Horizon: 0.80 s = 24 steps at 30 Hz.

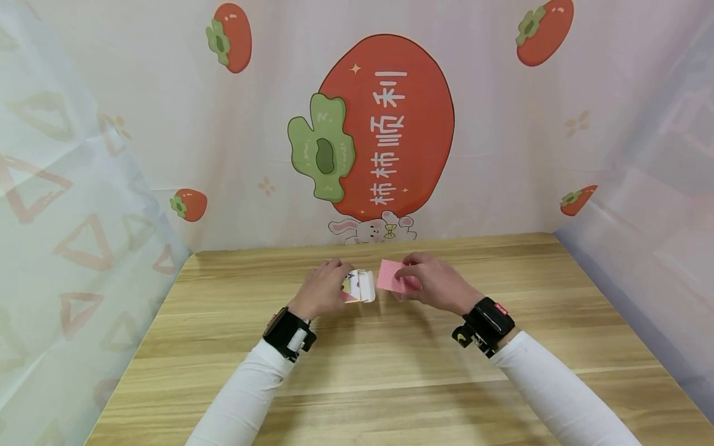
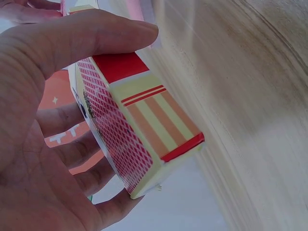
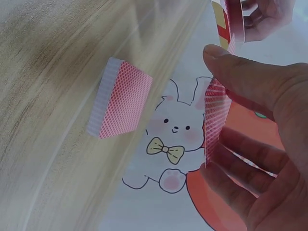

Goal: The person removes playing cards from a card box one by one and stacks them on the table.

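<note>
My left hand [image 1: 322, 288] grips a playing-card box [image 2: 149, 110] between thumb and fingers, at the middle of the far half of the table. The box has a red-and-white lattice back and a striped side. In the head view its white flap [image 1: 367, 287] stands open towards the right hand. With thumb and fingertips my right hand [image 1: 437, 282] holds a red-patterned playing card [image 3: 215, 115], just right of the box. In the right wrist view a stack of playing cards [image 3: 126, 100] lies face down on the table beside that hand.
The wooden table [image 1: 390, 396] runs back to a white curtain [image 1: 491, 204] printed with persimmons and a rabbit. Another pale curtain [image 1: 67, 204] hangs along the left side. Black straps with cameras sit on both wrists.
</note>
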Motion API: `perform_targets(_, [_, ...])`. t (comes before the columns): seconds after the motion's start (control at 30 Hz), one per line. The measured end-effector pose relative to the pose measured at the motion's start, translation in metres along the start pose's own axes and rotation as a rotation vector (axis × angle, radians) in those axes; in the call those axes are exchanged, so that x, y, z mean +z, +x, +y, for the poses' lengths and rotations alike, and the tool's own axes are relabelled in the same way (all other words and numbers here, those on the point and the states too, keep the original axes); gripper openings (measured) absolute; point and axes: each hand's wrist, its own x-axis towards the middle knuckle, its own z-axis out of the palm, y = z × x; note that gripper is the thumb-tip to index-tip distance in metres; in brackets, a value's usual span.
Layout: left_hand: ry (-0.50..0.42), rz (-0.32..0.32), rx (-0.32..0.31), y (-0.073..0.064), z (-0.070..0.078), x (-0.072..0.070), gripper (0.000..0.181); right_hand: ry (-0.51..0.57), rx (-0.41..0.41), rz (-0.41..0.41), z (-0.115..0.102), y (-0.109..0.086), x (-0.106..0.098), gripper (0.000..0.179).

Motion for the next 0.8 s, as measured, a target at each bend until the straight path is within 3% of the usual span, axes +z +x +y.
perform_targets(0.47, [-0.015, 0.006, -0.024, 0.0, -0.011, -0.001, 0.071, 0.023, 0.169, 0.048, 0.006, 0.001, 0.007, 0.038])
perform_targets(0.8, [-0.031, 0.023, -0.05, -0.001, -0.017, -0.006, 0.07, 0.005, 0.152, 0.158, 0.015, -0.001, 0.018, 0.028])
